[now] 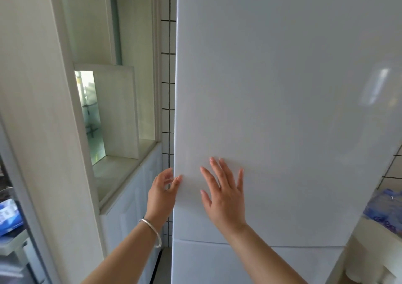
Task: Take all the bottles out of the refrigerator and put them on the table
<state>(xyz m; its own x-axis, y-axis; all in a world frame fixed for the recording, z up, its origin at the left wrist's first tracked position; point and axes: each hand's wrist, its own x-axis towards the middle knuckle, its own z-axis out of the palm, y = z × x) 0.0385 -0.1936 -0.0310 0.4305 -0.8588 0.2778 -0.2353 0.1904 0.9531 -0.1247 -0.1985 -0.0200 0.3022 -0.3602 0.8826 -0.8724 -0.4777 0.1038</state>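
While the white refrigerator door (282, 110) stands closed, her left hand (162, 189) curls its fingers round the door's left edge, and the right hand (225, 193) lies flat on the panel just beside it, fingers spread wide.

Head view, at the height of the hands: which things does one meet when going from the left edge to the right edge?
Blue package → pale wall panel → window sill → left hand at the refrigerator door edge → right hand flat on the door → blue-wrapped pack.
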